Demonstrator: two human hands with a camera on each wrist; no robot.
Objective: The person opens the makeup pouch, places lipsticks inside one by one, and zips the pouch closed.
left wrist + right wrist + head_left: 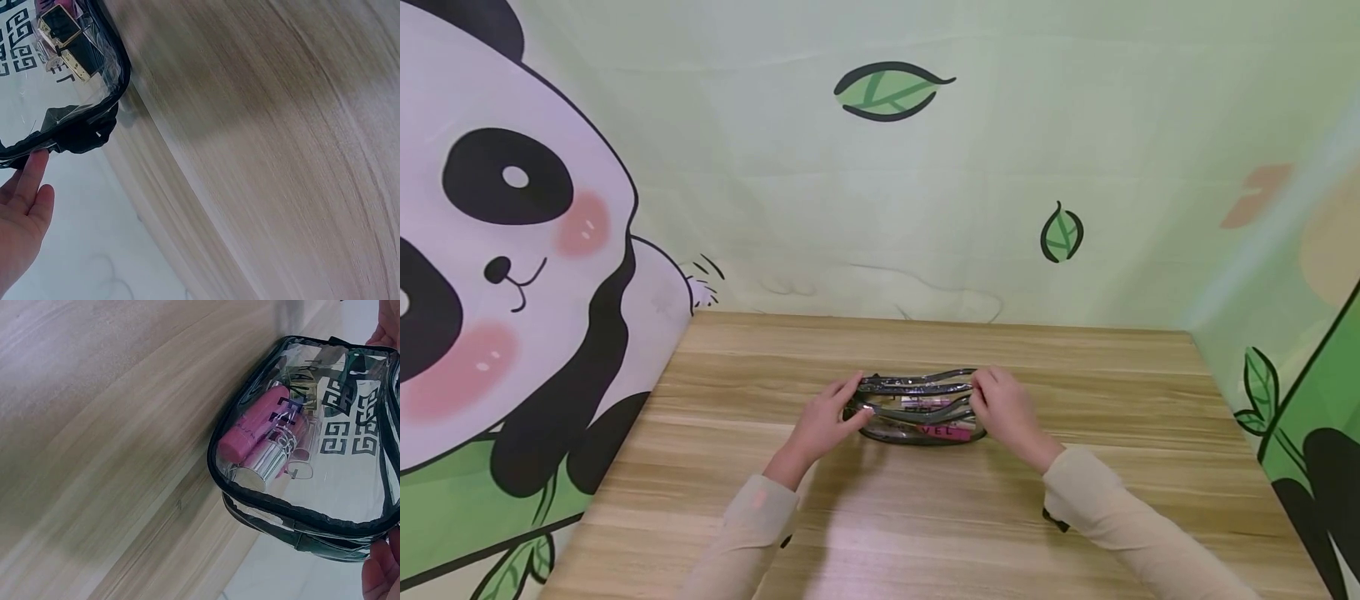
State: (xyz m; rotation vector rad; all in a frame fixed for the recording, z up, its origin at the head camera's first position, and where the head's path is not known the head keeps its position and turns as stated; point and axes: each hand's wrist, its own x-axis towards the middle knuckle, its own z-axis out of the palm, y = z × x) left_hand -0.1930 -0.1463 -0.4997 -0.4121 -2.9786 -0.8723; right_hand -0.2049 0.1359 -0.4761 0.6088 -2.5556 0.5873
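A clear cosmetic bag [917,415] with black piping stands on the wooden table, held at both ends. At its left end my left hand [823,425] grips the edge between thumb and fingers; the left wrist view shows a fingertip of that hand [22,219] against the black trim. My right hand [1011,412] pinches the right end by the upper trim. Through the clear plastic, the right wrist view shows a pink tube [253,425], a silver-capped cylinder [265,464] and dark lettering. A gold-edged dark item [65,40] lies inside too.
The wooden table [760,358] meets a pale green backdrop [760,167] along its back edge. A large printed panda [602,333] covers the left side, with printed leaves behind and to the right.
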